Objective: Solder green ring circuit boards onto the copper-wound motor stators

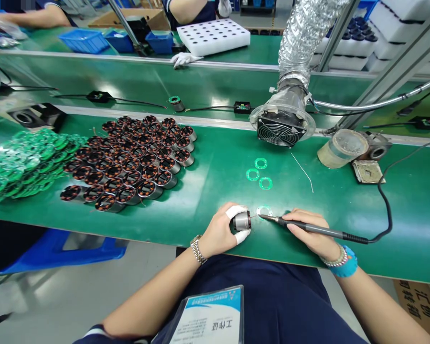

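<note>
Glossy rectangular badge, gripped metallic cylinder

Silvery duct above fan; blue bin left of foam tray.

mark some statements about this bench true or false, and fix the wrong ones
1. The left hand holds a stator. True.
2. The right hand is bare of any tool. False: it holds a soldering iron.
3. A wristwatch is on the left wrist. True.
4. The big pile of green rings lies right of the grouped stators. False: it lies to their left.
5. The cup stands left of the fan. False: it stands to the right.
</note>
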